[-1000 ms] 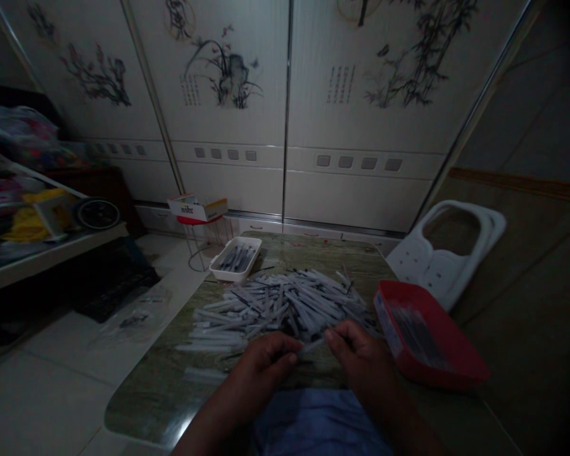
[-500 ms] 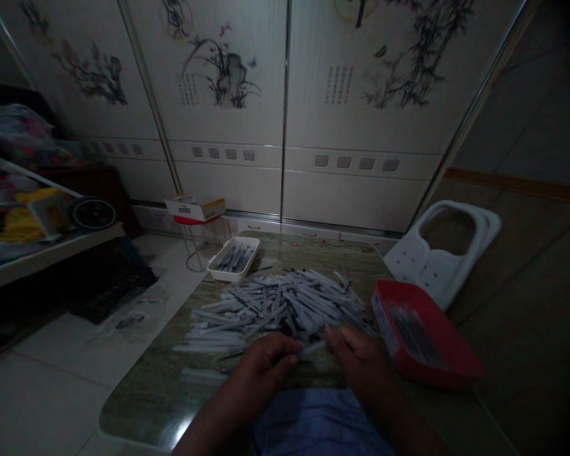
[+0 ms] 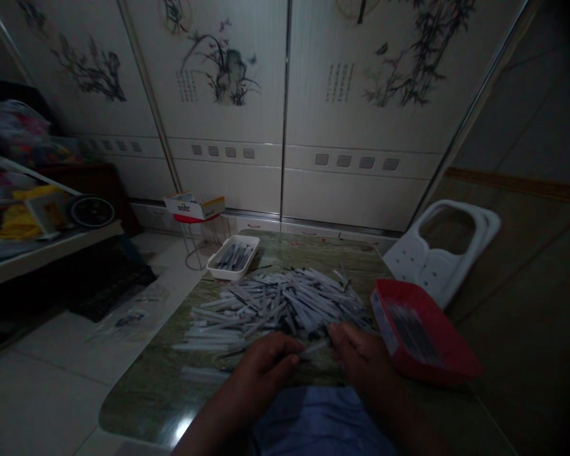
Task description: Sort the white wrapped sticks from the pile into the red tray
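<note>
Low in the head view, my left hand [image 3: 270, 364] pinches one end of a translucent whitish pen [image 3: 316, 347] between thumb and fingers. My right hand [image 3: 358, 354] closes on the pen's other end, where a small dark part shows at the fingertips. Just beyond both hands lies a loose pile of similar pens [image 3: 308, 297], some with dark ends or dark rods among them. A few whitish pieces [image 3: 204, 375] rest apart from the pile, left of my left hand. The dim light hides finer detail.
A red tray [image 3: 437, 345] with pens inside stands right of my right hand. A white tray [image 3: 232, 275] of dark-looking pens sits at the table's [image 3: 142, 399] back left. Behind are a folded white chair [image 3: 427, 266] and a stool with a box [image 3: 185, 208].
My right hand has shifted slightly to the right, and a dark part now shows at its fingertips. My left hand stays nearly in place, still pinching the pen.
</note>
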### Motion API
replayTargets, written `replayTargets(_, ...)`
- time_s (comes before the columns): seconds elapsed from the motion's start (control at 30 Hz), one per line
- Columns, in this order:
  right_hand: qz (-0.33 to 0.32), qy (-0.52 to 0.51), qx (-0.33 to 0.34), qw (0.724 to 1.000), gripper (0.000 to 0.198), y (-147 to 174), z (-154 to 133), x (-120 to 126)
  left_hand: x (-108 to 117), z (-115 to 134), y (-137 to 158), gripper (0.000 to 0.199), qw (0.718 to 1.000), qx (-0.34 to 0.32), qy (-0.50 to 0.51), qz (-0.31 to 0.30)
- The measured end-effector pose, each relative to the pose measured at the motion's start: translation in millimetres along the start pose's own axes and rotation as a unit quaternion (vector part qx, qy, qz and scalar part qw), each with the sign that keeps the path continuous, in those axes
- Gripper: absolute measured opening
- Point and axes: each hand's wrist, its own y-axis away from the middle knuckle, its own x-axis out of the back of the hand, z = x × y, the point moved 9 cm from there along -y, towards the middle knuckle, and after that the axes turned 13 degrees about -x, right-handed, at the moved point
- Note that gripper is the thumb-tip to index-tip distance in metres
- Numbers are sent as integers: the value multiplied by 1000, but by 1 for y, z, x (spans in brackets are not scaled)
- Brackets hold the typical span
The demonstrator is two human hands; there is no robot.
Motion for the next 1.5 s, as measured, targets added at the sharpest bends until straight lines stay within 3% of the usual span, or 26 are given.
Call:
replayTargets(0.2,-81,-43,-14,996,38,3,1,-2,1,-3,0,28,1000,10,4,-3)
replayTargets(0.43,-5,37,25,999,44,0,2,1,-1,-2,1,24,999,6,-37,-18)
replayTargets(0.67,-78,-36,-3,996,36,2,2,-4,0,-7,1,26,1000,19,-11,-13)
replayTargets(0.97,-12,10,-1,1000,45,2,-1,1,0,3,0,23,999,3,-43,-8)
replayTargets(1.2,-66,-33,4,997,36,0,5,-5,-1,2,-1,25,1000,5,-18,-3)
replayTargets(1.37,-31,-3,-15,999,39,1,8,-4,-3,3,-1,23,999,-5,-46,-16)
replayTargets(1.5,12,28,8,999,45,2,1,0,-3,1,0,22,999,2,-42,-9)
